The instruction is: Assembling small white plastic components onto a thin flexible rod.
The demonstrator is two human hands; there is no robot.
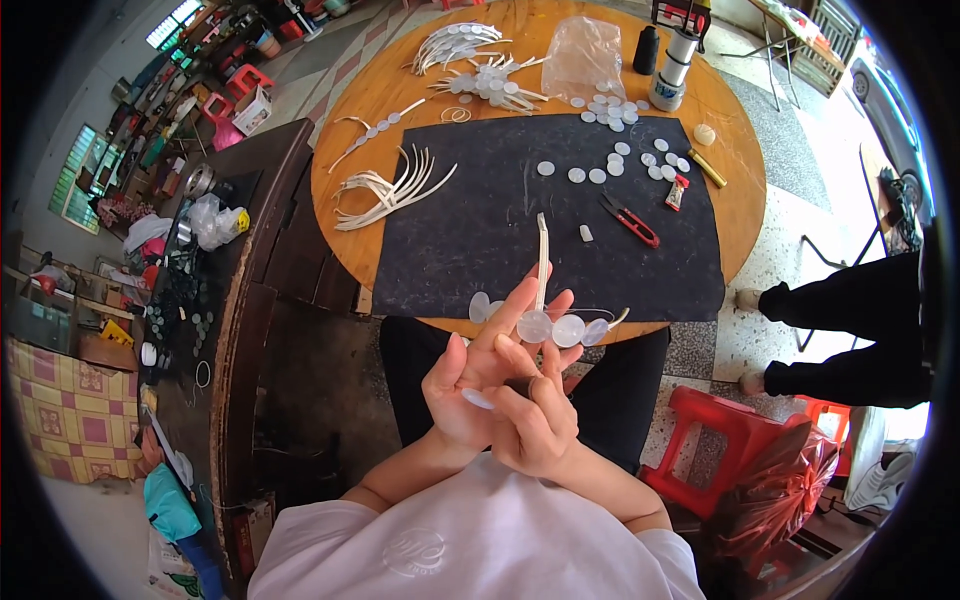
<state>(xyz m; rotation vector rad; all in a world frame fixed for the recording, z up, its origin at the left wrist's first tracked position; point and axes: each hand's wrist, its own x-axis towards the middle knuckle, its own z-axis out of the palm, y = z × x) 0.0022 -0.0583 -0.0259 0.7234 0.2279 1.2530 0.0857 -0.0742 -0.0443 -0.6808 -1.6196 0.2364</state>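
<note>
One left hand (452, 400): thumb wide of the fingers, which reach up to the disc row.
Lone disc (477, 398): just over the left palm.
Disc row (534, 326): long axis left to right, passing behind the left forefinger, then in front of other fingers.
Pale strip (543, 260): rises from the row, pointing away from the person, over the desk's (740, 210) dark mat (450, 260).
Right hand (545, 430): fingers bent narrow, just below the row; cannot tell what they pinch.

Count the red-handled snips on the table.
1. The red-handled snips lie on the black mat, between the small white block and the red-and-white packet. Any beneath the white piles would be hidden.
</note>
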